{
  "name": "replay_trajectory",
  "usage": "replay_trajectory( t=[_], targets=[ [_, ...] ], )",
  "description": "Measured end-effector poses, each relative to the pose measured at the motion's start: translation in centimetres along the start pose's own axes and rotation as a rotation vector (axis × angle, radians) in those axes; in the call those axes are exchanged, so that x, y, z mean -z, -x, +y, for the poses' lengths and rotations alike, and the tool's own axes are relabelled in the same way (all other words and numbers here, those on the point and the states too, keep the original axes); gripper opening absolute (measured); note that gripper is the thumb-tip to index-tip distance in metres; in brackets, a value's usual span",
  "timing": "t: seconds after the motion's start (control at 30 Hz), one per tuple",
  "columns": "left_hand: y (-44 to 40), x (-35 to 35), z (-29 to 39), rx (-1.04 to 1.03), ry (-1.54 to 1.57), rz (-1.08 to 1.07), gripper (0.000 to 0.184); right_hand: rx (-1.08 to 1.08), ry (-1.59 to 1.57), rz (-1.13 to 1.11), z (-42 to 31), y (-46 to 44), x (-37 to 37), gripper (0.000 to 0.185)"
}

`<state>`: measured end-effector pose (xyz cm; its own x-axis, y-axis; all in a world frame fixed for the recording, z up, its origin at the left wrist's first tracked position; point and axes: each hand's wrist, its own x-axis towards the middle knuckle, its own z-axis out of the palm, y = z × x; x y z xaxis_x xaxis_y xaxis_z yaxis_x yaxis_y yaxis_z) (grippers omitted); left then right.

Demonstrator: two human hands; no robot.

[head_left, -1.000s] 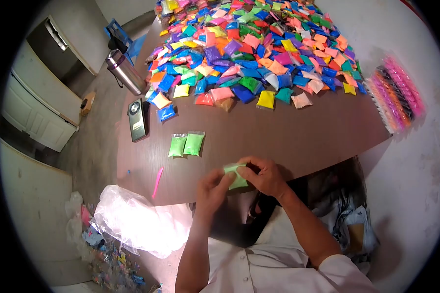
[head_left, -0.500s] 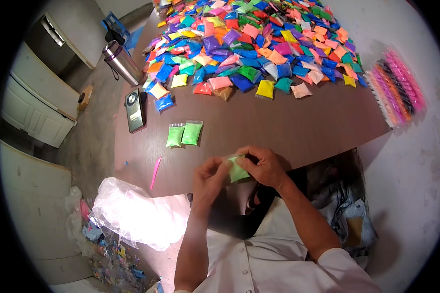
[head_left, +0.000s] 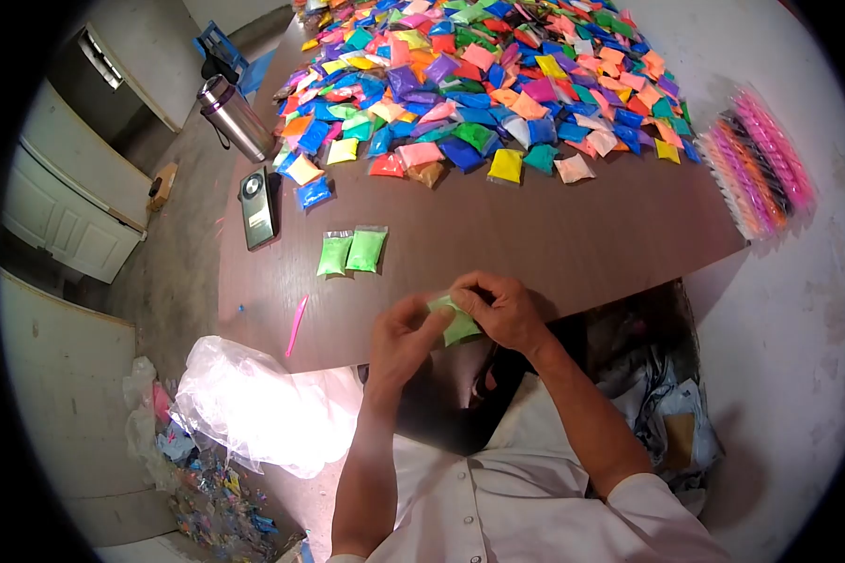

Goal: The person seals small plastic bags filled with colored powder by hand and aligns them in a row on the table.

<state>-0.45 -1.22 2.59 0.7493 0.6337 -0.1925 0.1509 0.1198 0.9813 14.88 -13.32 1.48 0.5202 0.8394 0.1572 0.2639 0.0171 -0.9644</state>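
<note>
Little has changed over the last second: the whole view sits a touch higher in the frame, as if your head had tipped down, while the things on the counter (head_left: 554,239) keep their places. Your left hand (head_left: 404,338) and right hand (head_left: 500,314) stay close together, each grip pinching the upper part of the held light-green packet (head_left: 463,330), thumbs on its face. It is at the counter's near edge, by your lap; whether it touches the edge, you cannot tell from here. So the handling appears to be still under way, with this packet not laid down. Beyond your left hand lie a left green packet (head_left: 334,254) and a right green packet (head_left: 368,250), side by side. Nearer you, to their left, rests the pink plastic tool (head_left: 297,326).
</note>
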Motion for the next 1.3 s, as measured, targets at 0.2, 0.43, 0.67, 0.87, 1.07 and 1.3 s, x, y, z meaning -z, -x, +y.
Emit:
replay_trajectory(
  t=[0.2, 0.43, 0.67, 0.87, 1.07, 1.3],
  targets=[
    [-0.7, 0.7, -1.7, 0.008, -0.113, -0.070, 0.022, -0.048, -0.083, 0.066, -0.5, 0.0, -0.2, 0.017],
    [-0.5, 0.3, -2.1, -0.067, 0.100, 0.020, 0.023, -0.016, 0.057, -0.011, -0.3, -0.3, -0.1, 0.025],
    [-0.3, 0.3, -0.8, -0.039, -0.144, -0.039, 0.037, -0.073, -0.149, 0.080, 0.9, -0.1, -0.3, 0.023],
    [-0.6, 0.9, -2.1, -0.058, -0.058, -0.035, 0.037, 0.027, 0.146, -0.034, -0.4, -0.1, 0.0, 0.024],
    [-0.1, -0.3, -0.8, -0.094, -0.021, -0.026, 0.033, -0.073, -0.203, 0.089, 2.1, 0.3, -0.8, 0.025],
    [0.3, 0.8, 0.4, -0.140, -0.053, 0.008, 0.027, 0.004, -0.072, 0.074, 0.6, 0.3, -0.8, 0.022]
  ],
)
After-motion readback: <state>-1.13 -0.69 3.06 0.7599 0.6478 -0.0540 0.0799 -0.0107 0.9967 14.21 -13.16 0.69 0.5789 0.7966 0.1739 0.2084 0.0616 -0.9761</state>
